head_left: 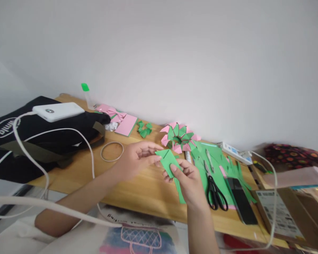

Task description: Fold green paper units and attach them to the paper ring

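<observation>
A folded piece of green paper (167, 159) is held up over the front of the table, between both hands. My right hand (187, 176) grips its lower right part, thumb pressed on the face. My left hand (137, 157) pinches the paper's upper left corner between thumb and fingers. Behind the hands sits a ring of folded pink and green paper pieces (184, 135). A smaller cluster of folded green pieces (144, 129) lies left of it. Beneath my right hand, a green paper strip (179, 190) shows in part.
Black scissors (216, 194), a phone (242, 201) and green sheets (201, 155) lie on the right. A power strip (235, 152) stands behind them. Leftward are a hoop (112, 151), pink paper (126, 124) and a black bag (69, 135) carrying a power bank (59, 111). A white cable (69, 211) crosses in front.
</observation>
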Motion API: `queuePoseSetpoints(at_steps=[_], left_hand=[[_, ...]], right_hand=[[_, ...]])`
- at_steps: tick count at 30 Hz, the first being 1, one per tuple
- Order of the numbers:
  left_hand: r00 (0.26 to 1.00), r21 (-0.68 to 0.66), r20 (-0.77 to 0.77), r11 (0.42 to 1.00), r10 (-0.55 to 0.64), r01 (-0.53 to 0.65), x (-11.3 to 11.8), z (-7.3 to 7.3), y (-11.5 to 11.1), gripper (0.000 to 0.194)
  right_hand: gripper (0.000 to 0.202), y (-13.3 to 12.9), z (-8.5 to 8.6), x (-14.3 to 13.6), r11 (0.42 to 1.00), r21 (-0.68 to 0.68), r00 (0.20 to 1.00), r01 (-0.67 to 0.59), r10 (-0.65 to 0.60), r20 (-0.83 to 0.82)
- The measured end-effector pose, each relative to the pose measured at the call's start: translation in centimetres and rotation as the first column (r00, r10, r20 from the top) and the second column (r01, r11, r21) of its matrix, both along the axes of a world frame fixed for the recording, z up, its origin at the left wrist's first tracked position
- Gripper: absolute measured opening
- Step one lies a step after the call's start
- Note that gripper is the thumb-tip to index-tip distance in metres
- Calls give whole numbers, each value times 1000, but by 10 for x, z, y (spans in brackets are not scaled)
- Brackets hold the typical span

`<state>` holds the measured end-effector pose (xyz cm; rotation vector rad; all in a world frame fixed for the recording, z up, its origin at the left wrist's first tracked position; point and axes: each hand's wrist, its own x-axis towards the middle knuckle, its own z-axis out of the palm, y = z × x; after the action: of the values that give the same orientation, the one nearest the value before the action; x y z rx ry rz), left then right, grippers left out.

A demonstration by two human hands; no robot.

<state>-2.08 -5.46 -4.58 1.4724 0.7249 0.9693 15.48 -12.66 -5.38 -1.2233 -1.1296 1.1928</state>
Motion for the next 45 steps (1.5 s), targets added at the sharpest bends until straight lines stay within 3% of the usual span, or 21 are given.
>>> queuePoseSetpoints(at_steps=[4,10,13,17,20,22,28,33,45], left_hand=[[998,231,-54,972,-38,49,-1,25,6,15],[999,477,-34,879,2,14,6,39,24,15],[996,429,21,901,-82,65,11,44,32,16],[953,178,215,968,-213,176,18,47,39,13],[897,94,343,960,-280,263,23,46,43,10],[886,99,361,956,-292,275,24,46,44,9],[941,202,268,967,-207,155,23,47,42,9],[954,261,226,955,-198,137,23,47,42,15],[977,249,115,958,-178,145,18,50,40,14]], right_hand=[[28,5,12,9,997,-16,992,-71,69,-105],[14,16,34,17,974,26,962,-225,227,-150],[12,22,46,18,959,56,957,-278,281,-69],[21,30,52,16,956,121,961,-267,274,-44],[24,34,50,14,955,162,967,-248,253,-16],[24,34,50,14,956,184,974,-228,224,44],[24,29,49,18,951,272,962,-144,70,263],[25,30,51,17,938,305,949,-163,65,307],[26,28,50,21,927,317,925,-200,72,373]])
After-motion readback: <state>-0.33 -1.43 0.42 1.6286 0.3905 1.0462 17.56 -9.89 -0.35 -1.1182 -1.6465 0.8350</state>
